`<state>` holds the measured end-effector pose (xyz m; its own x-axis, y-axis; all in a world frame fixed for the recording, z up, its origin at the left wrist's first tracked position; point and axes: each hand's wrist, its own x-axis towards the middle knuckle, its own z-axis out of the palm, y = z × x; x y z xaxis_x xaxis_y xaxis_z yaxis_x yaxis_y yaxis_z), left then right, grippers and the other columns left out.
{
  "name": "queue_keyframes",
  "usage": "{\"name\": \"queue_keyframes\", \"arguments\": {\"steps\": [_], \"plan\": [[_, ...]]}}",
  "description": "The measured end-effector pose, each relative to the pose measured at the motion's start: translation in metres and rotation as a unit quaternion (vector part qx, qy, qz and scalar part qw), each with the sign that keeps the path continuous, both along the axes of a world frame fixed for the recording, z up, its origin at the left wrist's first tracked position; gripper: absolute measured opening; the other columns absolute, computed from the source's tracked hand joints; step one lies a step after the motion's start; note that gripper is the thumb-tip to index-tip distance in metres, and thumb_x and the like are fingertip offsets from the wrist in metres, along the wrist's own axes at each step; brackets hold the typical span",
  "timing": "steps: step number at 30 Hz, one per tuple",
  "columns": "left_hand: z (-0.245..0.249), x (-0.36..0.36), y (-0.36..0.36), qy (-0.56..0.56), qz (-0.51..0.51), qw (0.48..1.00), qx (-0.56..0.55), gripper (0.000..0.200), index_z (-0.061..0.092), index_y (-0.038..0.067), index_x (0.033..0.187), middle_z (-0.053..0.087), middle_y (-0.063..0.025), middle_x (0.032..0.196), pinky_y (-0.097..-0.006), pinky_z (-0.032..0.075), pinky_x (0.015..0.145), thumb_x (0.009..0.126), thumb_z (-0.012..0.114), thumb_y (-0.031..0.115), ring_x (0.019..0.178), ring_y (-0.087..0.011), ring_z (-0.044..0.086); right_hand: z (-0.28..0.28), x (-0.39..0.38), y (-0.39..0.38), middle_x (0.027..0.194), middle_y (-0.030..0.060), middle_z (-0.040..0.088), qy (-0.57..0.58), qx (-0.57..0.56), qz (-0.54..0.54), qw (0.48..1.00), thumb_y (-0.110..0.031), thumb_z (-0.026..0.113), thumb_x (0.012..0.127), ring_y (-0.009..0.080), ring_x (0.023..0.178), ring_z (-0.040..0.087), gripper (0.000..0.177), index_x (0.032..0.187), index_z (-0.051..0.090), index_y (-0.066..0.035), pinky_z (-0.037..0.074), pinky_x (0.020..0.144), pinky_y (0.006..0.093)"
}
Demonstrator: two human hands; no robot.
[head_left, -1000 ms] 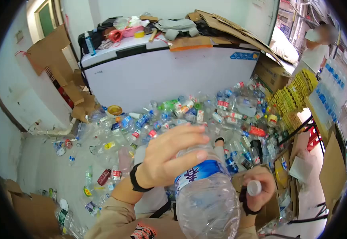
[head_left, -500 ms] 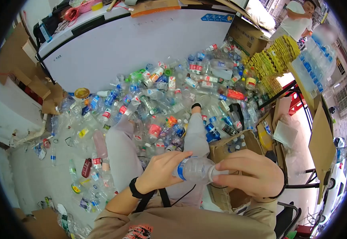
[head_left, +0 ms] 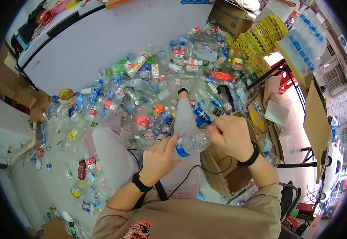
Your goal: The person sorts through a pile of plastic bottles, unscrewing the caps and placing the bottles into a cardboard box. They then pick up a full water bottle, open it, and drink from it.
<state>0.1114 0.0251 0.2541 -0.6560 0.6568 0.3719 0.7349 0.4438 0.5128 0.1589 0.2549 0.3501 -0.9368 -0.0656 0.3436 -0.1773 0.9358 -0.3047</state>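
A clear plastic bottle (head_left: 191,143) with a blue-and-white label lies nearly level above my lap. My left hand (head_left: 157,159) is wrapped round its label end at the left. At the bottle's neck, my right hand (head_left: 233,137) is closed with curled fingers. These fingers hide the mouth, and I cannot see whether a cap is on it. Just below my right hand stands an open cardboard box (head_left: 237,181). A large heap of plastic bottles (head_left: 141,119) surrounds my legs.
A white chest-like unit (head_left: 113,40) stands behind the heap. At the right are stacked yellow egg trays (head_left: 261,38), wrapped water bottles (head_left: 304,36) and cardboard sheets (head_left: 314,123) near a black metal frame. A thin black cable (head_left: 189,173) crosses my lap. Part of another person shows at the top right.
My right hand has turned over, from fingers spread over the bottle's neck to a curled fist there. The bottle has tilted, its neck end rising. My view has shifted.
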Motion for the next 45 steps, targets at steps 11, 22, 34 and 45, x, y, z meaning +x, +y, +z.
{"name": "queue_keyframes", "arguments": {"steps": [11, 22, 34, 45], "plan": [[-0.034, -0.009, 0.02, -0.018, -0.03, 0.998, -0.055, 0.084, 0.049, 0.006, 0.13, 0.058, -0.0088, 0.085, -0.037, 0.048, 0.055, 0.056, 0.086, 0.022, 0.067, -0.0273, 0.062, -0.048, -0.012, 0.016, 0.062, 0.0239, 0.054, -0.15, -0.125, -0.161, 0.967, -0.034, 0.054, 0.089, 0.0405, 0.064, 0.059, 0.047, 0.06, 0.057, 0.003, 0.045, 0.057, 0.0453], [-0.024, -0.02, 0.039, -0.127, 0.007, 0.992, 0.024, 0.075, 0.051, 0.004, 0.126, 0.068, -0.0176, 0.1, -0.0418, 0.054, 0.069, 0.063, 0.083, 0.028, 0.086, -0.0347, 0.068, -0.148, 0.041, 0.013, 0.079, 0.0082, 0.058, -0.063, -0.455, -0.101, 0.882, -0.041, 0.043, 0.1, 0.0166, 0.073, 0.054, 0.046, 0.089, 0.06, 0.0, 0.044, 0.067, 0.0299], [-0.019, -0.005, 0.092, -0.053, -0.1, 0.991, 0.077, 0.09, 0.042, -0.004, 0.137, 0.066, -0.0218, 0.104, -0.0417, 0.054, 0.074, 0.064, 0.085, 0.026, 0.09, -0.0385, 0.066, -0.139, 0.052, 0.004, 0.114, 0.009, 0.067, 0.011, -0.515, -0.121, 0.848, -0.02, 0.088, 0.065, 0.0176, 0.102, 0.063, 0.071, 0.126, 0.055, -0.003, 0.05, 0.089, 0.0351], [-0.074, -0.059, 0.11, -0.202, -0.106, 0.974, 0.017, 0.099, 0.031, -0.006, 0.143, 0.05, -0.0244, 0.131, -0.0415, 0.048, 0.092, 0.066, 0.086, 0.023, 0.113, -0.0364, 0.056, -0.065, 0.05, 0.274, 0.109, 0.0118, 0.069, 0.268, -0.287, -0.364, 0.845, -0.022, 0.083, 0.072, 0.0195, 0.102, 0.064, 0.06, 0.12, 0.058, 0.001, 0.049, 0.094, 0.0351]]}}
